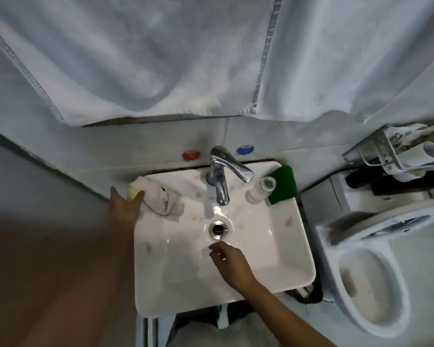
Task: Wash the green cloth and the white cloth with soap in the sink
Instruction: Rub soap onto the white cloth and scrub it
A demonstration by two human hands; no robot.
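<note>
- The sink [281,246] is showing as a glossy white rectangular basin with faint pinkish stains on its floor and a round metal drain [218,229] near its middle.
- A chrome tap [221,176] is standing at the far rim, its spout pointing down toward the drain and its lever angling to the right.
- The white cloth [164,199] is lying crumpled in soft, rolled folds on the far left corner of the sink, draping partly over the inner slope.
- A small pale yellow piece, possibly soap [132,192], is sitting at the left edge of that cloth; it is too blurred to be sure.
- The left hand [124,209] is reaching over the left rim with fingers spread and fairly straight, its fingertips touching the yellow piece and the cloth's left edge without curling round either.
- The green cloth [285,182] is resting as a flat, dark green square pad on the far right corner of the sink, well apart from both hands.
- A clear glass cup [261,190] is standing just beside the green cloth, on its left.
- The right hand [232,264] is hovering over the basin just near of the drain, fingers loosely curled and holding nothing.
- A large white towel [161,58] with a grey stitched band is hanging above the sink.
- A white toilet [376,271] is standing to the right.
</note>
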